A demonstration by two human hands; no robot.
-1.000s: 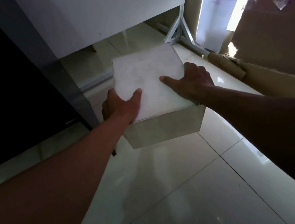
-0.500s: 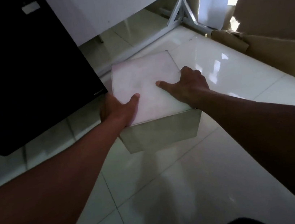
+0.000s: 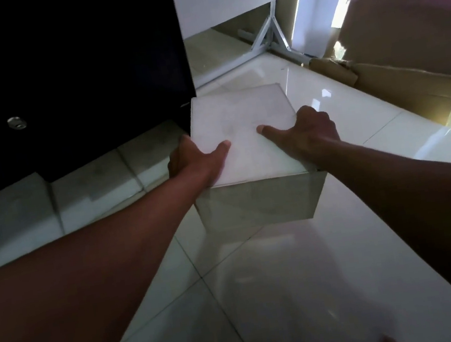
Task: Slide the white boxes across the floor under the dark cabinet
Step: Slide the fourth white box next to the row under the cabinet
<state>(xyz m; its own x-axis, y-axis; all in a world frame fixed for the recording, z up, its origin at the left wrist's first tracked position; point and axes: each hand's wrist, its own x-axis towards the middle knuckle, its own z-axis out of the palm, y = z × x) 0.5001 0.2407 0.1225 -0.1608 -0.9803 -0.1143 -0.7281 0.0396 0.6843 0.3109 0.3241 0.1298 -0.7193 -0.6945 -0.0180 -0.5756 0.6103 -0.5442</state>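
Glossy tiled floor (image 3: pixel 307 289), white box (image 3: pixel 241 128) beside the dark cabinet (image 3: pixel 66 77).
Your left hand (image 3: pixel 194 163) and right hand (image 3: pixel 308 133) clamp its sides; next, steer it left under the cabinet.

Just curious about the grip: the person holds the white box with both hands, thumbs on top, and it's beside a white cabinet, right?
Not quite. The head view shows both hands, left hand and right hand, on the white box, thumbs on top, but the cabinet beside it is dark.

a white box (image 3: pixel 245 136) is gripped on the glossy tiled floor (image 3: pixel 293 291) by the left hand (image 3: pixel 194 163) and right hand (image 3: pixel 306 133), thumbs laid flat on its top. just beyond the left fingers, the dark cabinet (image 3: pixel 66 77) is seen; past the right fingers, cardboard (image 3: pixel 408 81) is seen.
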